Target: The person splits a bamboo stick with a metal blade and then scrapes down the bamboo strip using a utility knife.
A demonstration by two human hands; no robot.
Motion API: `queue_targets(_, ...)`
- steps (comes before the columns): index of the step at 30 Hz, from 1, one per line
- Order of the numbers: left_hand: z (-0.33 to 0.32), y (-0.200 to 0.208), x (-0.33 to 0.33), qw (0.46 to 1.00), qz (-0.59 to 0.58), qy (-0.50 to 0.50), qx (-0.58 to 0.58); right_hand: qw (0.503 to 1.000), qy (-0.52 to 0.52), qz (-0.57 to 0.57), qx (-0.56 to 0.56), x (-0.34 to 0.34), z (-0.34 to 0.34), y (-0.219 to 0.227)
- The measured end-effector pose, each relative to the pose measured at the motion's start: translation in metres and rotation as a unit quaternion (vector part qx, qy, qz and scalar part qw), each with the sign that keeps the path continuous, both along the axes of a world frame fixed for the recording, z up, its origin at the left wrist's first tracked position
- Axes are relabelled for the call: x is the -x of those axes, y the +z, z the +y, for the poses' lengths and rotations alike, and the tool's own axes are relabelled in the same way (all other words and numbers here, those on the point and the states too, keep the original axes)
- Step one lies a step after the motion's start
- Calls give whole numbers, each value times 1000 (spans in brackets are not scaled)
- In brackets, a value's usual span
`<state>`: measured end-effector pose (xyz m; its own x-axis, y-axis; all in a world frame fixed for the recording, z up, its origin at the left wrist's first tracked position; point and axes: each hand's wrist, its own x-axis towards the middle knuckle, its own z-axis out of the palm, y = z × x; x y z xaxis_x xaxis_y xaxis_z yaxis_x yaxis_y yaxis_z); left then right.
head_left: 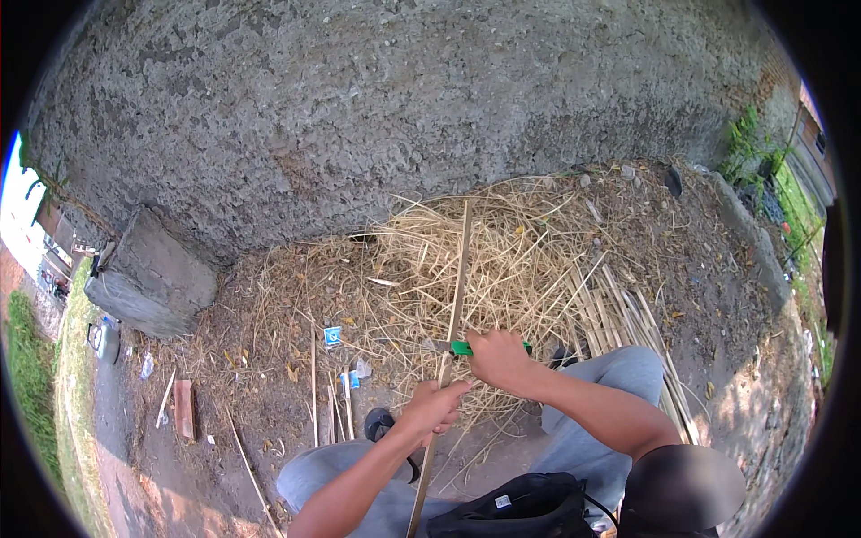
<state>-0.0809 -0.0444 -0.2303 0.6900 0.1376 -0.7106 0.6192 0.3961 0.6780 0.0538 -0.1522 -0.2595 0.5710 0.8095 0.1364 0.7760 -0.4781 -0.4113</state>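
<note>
A long, narrow strip of split bamboo (pixel 461 278) runs from between my legs up toward the rough wall. My left hand (pixel 429 414) is closed around its lower part, the index finger stretched to the right. Just above, my right hand (pixel 499 360) grips the green handle of a knife (pixel 461 348). The knife lies across the strip, its short blade pointing left and touching or very near the bamboo. Most of the handle is hidden under my right fingers. Behind the strip spreads a heap of pale bamboo shavings (pixel 511 260).
Bamboo strips (pixel 619 314) lie bundled beside my right knee; a few thin ones (pixel 334 408) lie at left. A concrete block (pixel 161 278) stands against the grey wall (pixel 404 108). A reddish brick piece (pixel 184 408), blue-white wrappers (pixel 333 335) and a black bag (pixel 520 507) are around me.
</note>
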Motion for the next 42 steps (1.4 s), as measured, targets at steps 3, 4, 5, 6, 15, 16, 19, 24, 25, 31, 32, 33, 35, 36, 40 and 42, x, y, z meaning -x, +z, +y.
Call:
queue_targets(3, -8, -3, -3, 995, -3, 0, -99, 999, 8, 13, 36, -1, 1, -3)
queue_targets(4, -8, -10, -2, 995, -3, 0, -98, 999, 8, 13, 37, -2, 1, -2)
queue_targets(5, -8, -17, -2, 986, -34, -8, -160, 998, 22, 10, 52, -1, 2, 3)
queue_targets(6, -8, -23, -1, 973, -65, -17, -221, 997, 36, 7, 67, -1, 3, 8)
queue_targets(15, -8, -27, -1, 937, -103, -26, -334, 996, 15, -53, 63, 0, 2, 10)
queue_targets(16, -8, -27, -1, 937, -103, -25, -334, 997, 16, -53, 63, -1, 3, 8)
queue_targets(19, -8, -26, 0, 929, -112, -35, -352, 999, 8, -19, 39, -2, 3, 3)
queue_targets(24, -9, -26, 0, 928, -98, -46, -357, 998, 28, -37, 50, -2, 1, 8)
queue_targets(25, -9, -27, 0, 928, -97, -44, -358, 998, 30, -37, 49, -1, 2, 9)
queue_targets(31, -10, -26, -1, 924, -110, -40, -363, 996, 21, -37, 73, -1, 3, 12)
queue_targets(32, -9, -25, -1, 925, -104, -42, -364, 996, 21, -33, 79, 0, 3, 14)
queue_targets(33, -9, -24, -1, 925, -98, -44, -365, 996, 21, -29, 85, 1, 3, 16)
queue_targets(35, -11, -27, 2, 916, -99, -45, -385, 996, 22, -40, 79, 2, 3, 18)
queue_targets(36, -12, -29, 4, 907, -100, -47, -406, 996, 21, -50, 73, 3, 2, 18)
queue_targets(40, -22, -23, 10, 889, -112, -10, -443, 996, 8, -67, 61, 2, 4, 15)
queue_targets(42, -23, -18, 11, 881, -105, -29, -461, 993, 3, -114, 31, 0, 2, 10)
